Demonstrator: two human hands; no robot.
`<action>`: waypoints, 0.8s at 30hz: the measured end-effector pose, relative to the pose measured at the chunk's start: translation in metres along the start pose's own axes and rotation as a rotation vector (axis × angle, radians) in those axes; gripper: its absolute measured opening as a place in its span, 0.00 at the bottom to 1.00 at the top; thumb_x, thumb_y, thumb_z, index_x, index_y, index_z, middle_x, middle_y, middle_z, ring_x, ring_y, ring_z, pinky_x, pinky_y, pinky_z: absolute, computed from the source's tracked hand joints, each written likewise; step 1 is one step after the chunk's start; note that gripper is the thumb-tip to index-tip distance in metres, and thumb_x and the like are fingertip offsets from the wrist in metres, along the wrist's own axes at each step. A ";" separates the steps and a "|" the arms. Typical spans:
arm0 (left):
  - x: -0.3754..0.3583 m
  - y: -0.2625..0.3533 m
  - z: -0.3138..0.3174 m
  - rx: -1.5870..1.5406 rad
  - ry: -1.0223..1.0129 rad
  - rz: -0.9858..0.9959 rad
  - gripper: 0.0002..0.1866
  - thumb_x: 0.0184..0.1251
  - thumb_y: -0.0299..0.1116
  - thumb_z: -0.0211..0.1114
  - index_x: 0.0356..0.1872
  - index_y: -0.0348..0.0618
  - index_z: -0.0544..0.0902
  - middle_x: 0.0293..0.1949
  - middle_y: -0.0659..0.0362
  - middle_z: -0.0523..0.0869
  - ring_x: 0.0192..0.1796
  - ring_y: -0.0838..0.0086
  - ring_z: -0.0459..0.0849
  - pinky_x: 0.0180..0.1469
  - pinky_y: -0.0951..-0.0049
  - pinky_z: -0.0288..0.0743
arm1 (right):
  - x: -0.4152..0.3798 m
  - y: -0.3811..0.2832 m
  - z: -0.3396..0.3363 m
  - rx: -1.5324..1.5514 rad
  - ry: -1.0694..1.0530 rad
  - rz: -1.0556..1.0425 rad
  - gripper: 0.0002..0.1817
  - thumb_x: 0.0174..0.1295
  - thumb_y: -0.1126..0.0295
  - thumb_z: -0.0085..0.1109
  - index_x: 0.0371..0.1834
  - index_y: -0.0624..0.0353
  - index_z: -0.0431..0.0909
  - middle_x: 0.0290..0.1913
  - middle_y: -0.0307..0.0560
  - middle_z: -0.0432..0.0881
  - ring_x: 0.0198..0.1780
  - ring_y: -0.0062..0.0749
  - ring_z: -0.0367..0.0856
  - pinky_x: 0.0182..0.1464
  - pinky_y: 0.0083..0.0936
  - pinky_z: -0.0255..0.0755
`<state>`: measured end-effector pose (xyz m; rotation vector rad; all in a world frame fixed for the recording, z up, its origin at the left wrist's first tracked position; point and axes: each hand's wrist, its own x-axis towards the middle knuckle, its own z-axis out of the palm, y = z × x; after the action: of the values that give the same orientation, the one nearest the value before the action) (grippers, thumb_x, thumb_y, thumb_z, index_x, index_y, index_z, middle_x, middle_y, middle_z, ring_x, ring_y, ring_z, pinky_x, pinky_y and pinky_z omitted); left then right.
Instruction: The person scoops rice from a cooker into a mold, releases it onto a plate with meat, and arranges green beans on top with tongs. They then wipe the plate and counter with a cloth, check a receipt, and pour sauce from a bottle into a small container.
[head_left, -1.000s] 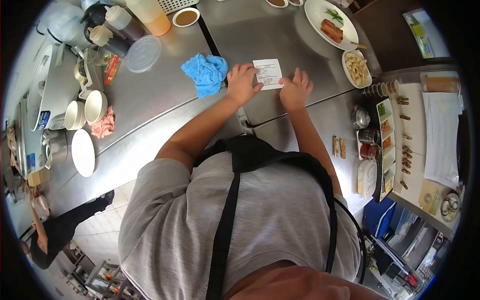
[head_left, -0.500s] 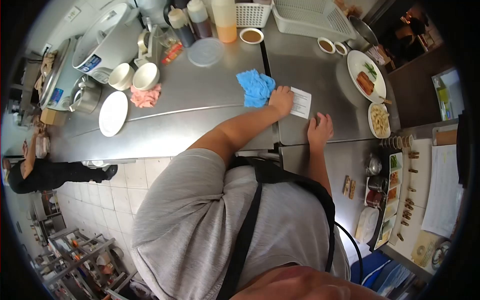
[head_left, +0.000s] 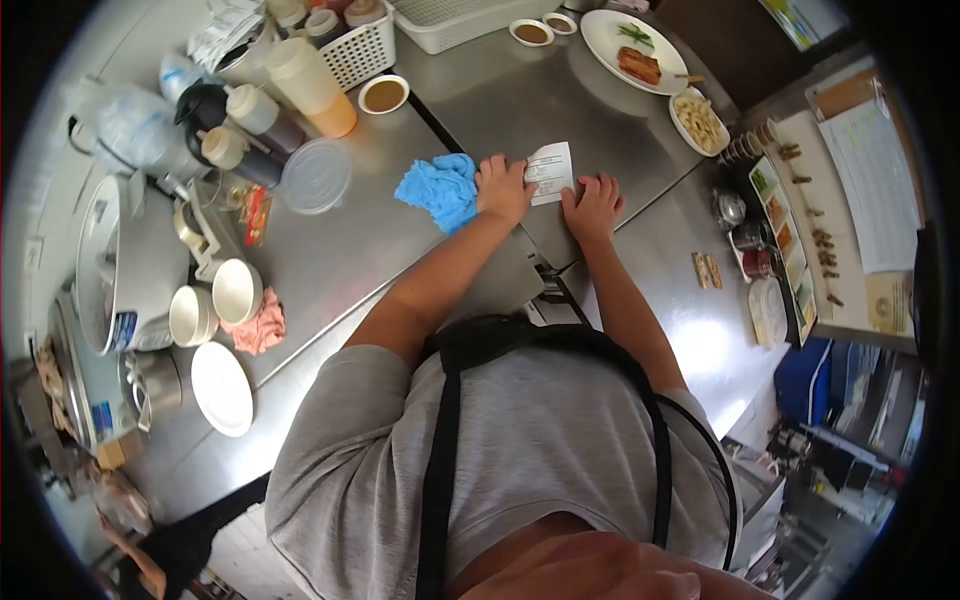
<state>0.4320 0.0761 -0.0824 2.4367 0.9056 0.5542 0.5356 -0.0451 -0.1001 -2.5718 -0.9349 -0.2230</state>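
A small white printed paper [head_left: 551, 174] lies flat on the steel counter. My left hand [head_left: 503, 190] rests between it and a crumpled blue cloth [head_left: 440, 190], fingers apart, touching the paper's left edge and the cloth's right side. At the paper's lower right corner is my right hand [head_left: 595, 208], fingers spread on the counter and the thumb close to the paper. Neither hand grips anything.
Sauce bottles [head_left: 310, 85] and a clear lid [head_left: 317, 176] stand left. Further left are white bowls [head_left: 238, 292], a pink cloth [head_left: 262, 325] and an oval plate [head_left: 222, 388]. A plated dish [head_left: 600, 45] sits back right; a person [head_left: 165, 550] is lower left.
The whole view has turned and shifted. My right hand has come closer to the paper, which is now tilted differently in view. My left hand stays beside the blue cloth, its fingers more spread.
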 end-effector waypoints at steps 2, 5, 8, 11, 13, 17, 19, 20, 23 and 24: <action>-0.001 -0.005 -0.001 -0.019 -0.013 0.078 0.16 0.45 0.38 0.63 0.37 0.43 0.76 0.44 0.53 0.70 0.50 0.59 0.65 0.49 0.62 0.60 | -0.001 -0.005 -0.004 -0.012 0.003 0.011 0.22 0.49 0.53 0.52 0.44 0.53 0.67 0.56 0.53 0.61 0.62 0.49 0.51 0.59 0.52 0.41; 0.020 -0.016 0.002 -0.321 -0.044 0.078 0.12 0.46 0.33 0.61 0.33 0.40 0.76 0.37 0.49 0.74 0.44 0.56 0.71 0.45 0.63 0.65 | -0.001 0.001 -0.004 0.068 0.044 0.010 0.22 0.49 0.54 0.53 0.45 0.53 0.67 0.54 0.53 0.63 0.61 0.46 0.54 0.59 0.49 0.43; 0.064 0.001 -0.071 -0.638 0.075 0.072 0.09 0.47 0.29 0.57 0.31 0.37 0.73 0.28 0.46 0.77 0.33 0.53 0.76 0.38 0.63 0.70 | 0.002 0.003 -0.003 0.095 0.099 -0.014 0.22 0.49 0.55 0.53 0.46 0.54 0.67 0.53 0.53 0.65 0.60 0.44 0.56 0.59 0.46 0.45; 0.144 -0.027 -0.157 -0.668 0.268 0.126 0.14 0.48 0.24 0.53 0.38 0.33 0.68 0.31 0.47 0.78 0.35 0.61 0.79 0.37 0.66 0.71 | 0.001 0.004 0.000 0.115 0.107 -0.042 0.22 0.50 0.57 0.53 0.46 0.56 0.67 0.53 0.53 0.65 0.59 0.44 0.58 0.58 0.44 0.47; 0.172 -0.037 -0.231 -1.067 0.404 0.074 0.19 0.47 0.23 0.51 0.45 0.37 0.68 0.33 0.45 0.79 0.34 0.58 0.79 0.38 0.63 0.71 | 0.002 0.007 0.004 0.098 0.101 -0.091 0.23 0.50 0.57 0.53 0.47 0.57 0.67 0.52 0.53 0.65 0.58 0.44 0.59 0.58 0.44 0.48; 0.220 -0.103 -0.327 -0.576 0.791 -0.050 0.24 0.48 0.21 0.48 0.51 0.42 0.67 0.33 0.49 0.79 0.29 0.64 0.79 0.34 0.67 0.72 | 0.000 -0.005 -0.008 -0.014 0.077 -0.077 0.25 0.51 0.57 0.52 0.51 0.56 0.63 0.54 0.50 0.64 0.57 0.44 0.59 0.58 0.41 0.48; 0.256 -0.167 -0.350 -0.248 0.923 -0.051 0.23 0.47 0.24 0.48 0.49 0.44 0.70 0.35 0.45 0.79 0.35 0.55 0.79 0.39 0.62 0.71 | 0.002 -0.007 -0.006 -0.046 0.075 -0.069 0.26 0.50 0.57 0.53 0.51 0.56 0.63 0.53 0.50 0.63 0.58 0.43 0.58 0.58 0.42 0.47; 0.276 -0.203 -0.356 -0.182 1.055 0.057 0.22 0.47 0.24 0.48 0.47 0.50 0.74 0.36 0.46 0.80 0.36 0.54 0.78 0.40 0.62 0.71 | 0.001 -0.008 -0.007 -0.056 0.071 -0.056 0.26 0.49 0.58 0.54 0.50 0.57 0.63 0.53 0.50 0.63 0.58 0.43 0.58 0.58 0.43 0.47; 0.302 -0.266 -0.379 -0.044 1.106 -0.198 0.16 0.48 0.28 0.50 0.41 0.49 0.79 0.36 0.50 0.81 0.39 0.57 0.78 0.42 0.64 0.71 | 0.001 -0.008 -0.007 -0.048 0.069 -0.044 0.26 0.47 0.57 0.55 0.49 0.55 0.64 0.51 0.50 0.64 0.57 0.43 0.58 0.58 0.43 0.47; 0.309 -0.283 -0.380 0.057 1.153 -0.164 0.13 0.51 0.32 0.50 0.36 0.48 0.79 0.33 0.50 0.81 0.37 0.56 0.79 0.39 0.62 0.71 | 0.001 -0.008 -0.007 -0.057 0.073 -0.027 0.26 0.46 0.57 0.55 0.48 0.54 0.64 0.51 0.49 0.64 0.57 0.43 0.58 0.58 0.43 0.47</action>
<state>0.3116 0.5880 0.1263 1.9138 1.4990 1.9529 0.5310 -0.0419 -0.0909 -2.5851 -0.9505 -0.3533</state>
